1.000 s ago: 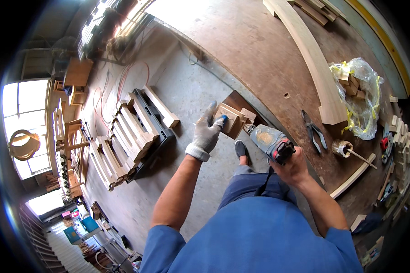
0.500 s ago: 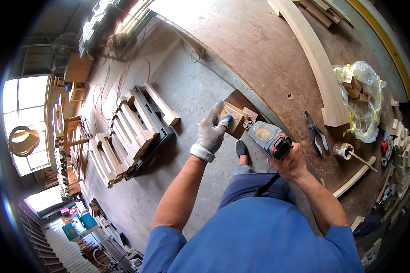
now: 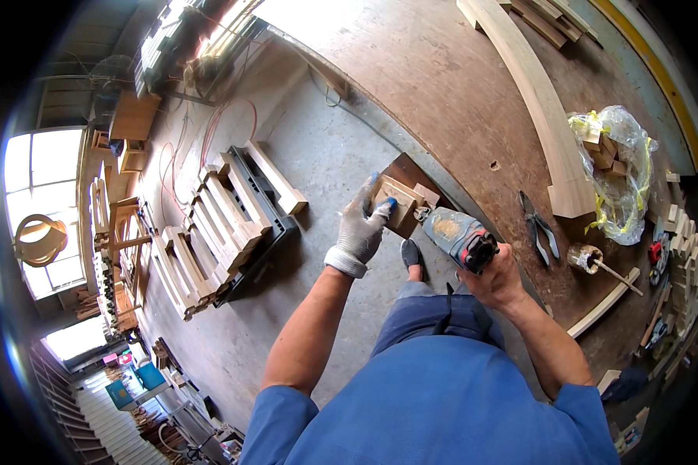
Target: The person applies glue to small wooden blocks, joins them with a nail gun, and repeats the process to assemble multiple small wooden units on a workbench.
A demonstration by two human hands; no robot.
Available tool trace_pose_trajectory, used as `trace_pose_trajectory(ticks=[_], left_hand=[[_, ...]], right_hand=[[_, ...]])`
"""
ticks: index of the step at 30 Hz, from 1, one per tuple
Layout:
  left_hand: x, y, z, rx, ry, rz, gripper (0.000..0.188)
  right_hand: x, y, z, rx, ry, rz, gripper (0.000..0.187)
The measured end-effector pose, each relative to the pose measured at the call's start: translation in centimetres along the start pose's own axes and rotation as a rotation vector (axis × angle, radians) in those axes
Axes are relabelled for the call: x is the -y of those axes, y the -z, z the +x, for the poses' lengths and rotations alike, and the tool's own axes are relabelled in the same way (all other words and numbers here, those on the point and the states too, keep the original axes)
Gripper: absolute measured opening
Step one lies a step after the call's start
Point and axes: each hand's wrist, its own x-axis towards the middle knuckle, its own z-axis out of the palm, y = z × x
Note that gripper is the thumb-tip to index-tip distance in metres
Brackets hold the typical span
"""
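Note:
My left hand (image 3: 357, 232), in a grey glove with blue fingertips, grips the left side of a small wooden piece (image 3: 399, 193) between thumb and fingers. The piece rests on a dark brown board (image 3: 408, 167) at the workbench's edge. Bare and wrapped round the rear end of a grey-blue handheld power tool (image 3: 451, 229) is my right hand (image 3: 495, 279). The tool's metal front end meets the near right side of the wooden piece. Its exact kind I cannot make out, and the contact point is partly hidden.
On the brown workbench (image 3: 442, 85) lie a long curved beam (image 3: 531, 93), pliers (image 3: 537, 229), a pot with a stick (image 3: 585, 257) and a clear plastic bag of wood blocks (image 3: 616, 174). Left on the floor, wooden frame parts (image 3: 217, 225) are stacked on a dark pallet (image 3: 283, 229).
Both hands, the wooden piece and the power tool stay almost exactly where they were. A dark strap end at my waist has shifted slightly.

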Motion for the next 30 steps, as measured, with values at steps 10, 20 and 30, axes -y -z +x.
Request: trace_pose_trajectory(ticks=[10,20,30], left_hand=[[-0.2,-0.1,0.0,0.008,0.000,-0.004,0.062],[-0.1,-0.2,0.0,0.014,0.022,-0.037,0.062],[0.7,-0.4,0.1,-0.006,0.004,-0.056,0.062]], right_hand=[[0.5,0.6,-0.8,0.016,-0.021,0.005,0.018],[0.9,0.4,-1.4,0.077,0.118,-0.019,0.019],[0.1,-0.7,-1.7,0.074,0.086,-0.033,0.025]])
